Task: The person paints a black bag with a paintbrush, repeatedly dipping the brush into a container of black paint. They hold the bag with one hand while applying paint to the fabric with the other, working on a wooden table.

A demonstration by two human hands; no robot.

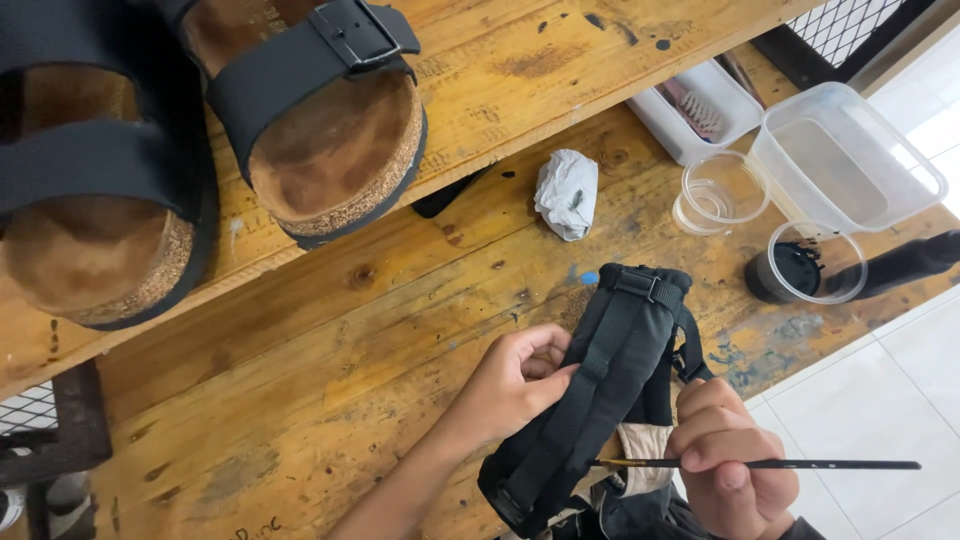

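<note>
Now a black strappy fabric sandal [600, 390] is gripped by the left hand [515, 385] over the edge of the worn wooden table [330, 380]. A thin black paintbrush [760, 464] is pinched by the right hand [730, 460]. The sandal's long side runs from 7 o'clock to 1 o'clock, buckle end at 1 o'clock. The tan inside part [640, 445] could be smudged if the brush tip is slipped. The small clear cup of black paint [803, 264], at 2 o'clock, could be knocked over.

1. black strap sandal [600, 390]: at the frame's 5 o'clock, tilted on edge, straps facing the camera, tan lining showing low down.
2. thin black-handled brush [800, 464]: level, bristle tip pointing 9 o'clock, touching the sandal.
</note>
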